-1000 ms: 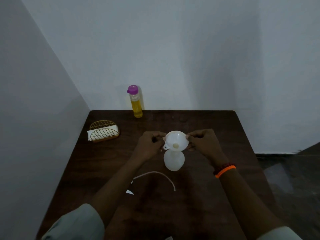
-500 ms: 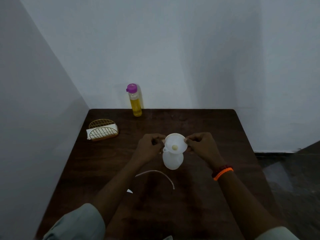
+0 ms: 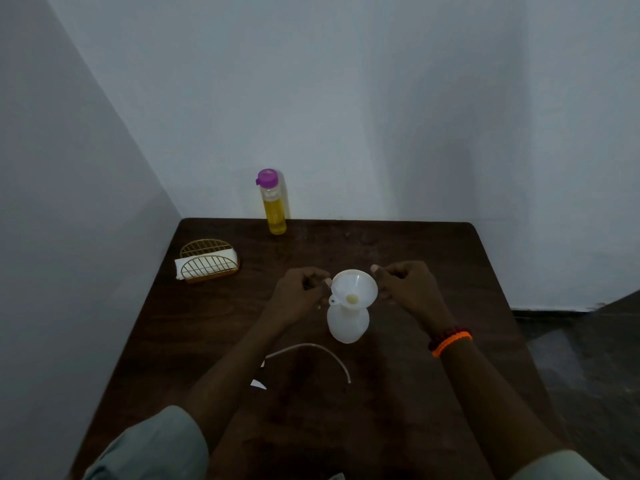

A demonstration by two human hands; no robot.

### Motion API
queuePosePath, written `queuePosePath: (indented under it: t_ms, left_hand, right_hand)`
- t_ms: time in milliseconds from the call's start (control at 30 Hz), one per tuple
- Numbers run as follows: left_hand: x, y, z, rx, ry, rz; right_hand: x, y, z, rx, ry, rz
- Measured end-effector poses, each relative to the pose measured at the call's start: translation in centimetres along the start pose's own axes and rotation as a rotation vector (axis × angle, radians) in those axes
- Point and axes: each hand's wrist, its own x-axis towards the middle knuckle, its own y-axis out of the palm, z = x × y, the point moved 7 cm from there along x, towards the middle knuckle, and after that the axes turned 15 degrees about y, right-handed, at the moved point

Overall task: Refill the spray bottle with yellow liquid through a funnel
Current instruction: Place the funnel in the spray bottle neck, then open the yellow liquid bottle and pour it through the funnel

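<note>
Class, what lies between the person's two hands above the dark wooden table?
In the head view, the white plastic funnel, seated in the white spray bottle, lies between left hand and right hand.

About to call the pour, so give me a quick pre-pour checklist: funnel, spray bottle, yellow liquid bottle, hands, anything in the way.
1. Funnel seated in the neck of the spray bottle: ok, it sits upright on top.
2. Spray bottle upright on the table: ok.
3. Funnel steadied: ok, left hand and right hand are at its rim on either side.
4. Yellow liquid bottle ready: not ok, it stands at the far edge with its purple cap on.
5. A hand free to fetch it: not ok, both are at the funnel.
6. Dip tube out of the way: ok, it lies nearer the person.
</note>
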Motion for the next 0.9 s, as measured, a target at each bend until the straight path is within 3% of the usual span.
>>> queuePosePath:
  t_ms: [133,433,733,900]
  left_hand:
    - [0.5,-0.9,0.5,-0.002,-0.025,-0.012]
    - [4.7,-7.4,4.2,0.147,-0.156,-0.055]
    - [12.6,-15.2,7.5,0.359,-0.137,-0.29]
    - [17.5,-16.9,8.1,0.401,-0.03,-0.32]
  right_hand:
    - [1.5,-0.5,1.3,-0.024,0.014,-0.029]
    - [7.5,0.6,7.0,-0.086,-0.042,0.095]
    - [16.9,9.8,11.2,-0.377,-0.119,0.223]
    - [21.1,15.4,12.9,-0.466,-0.15,0.277]
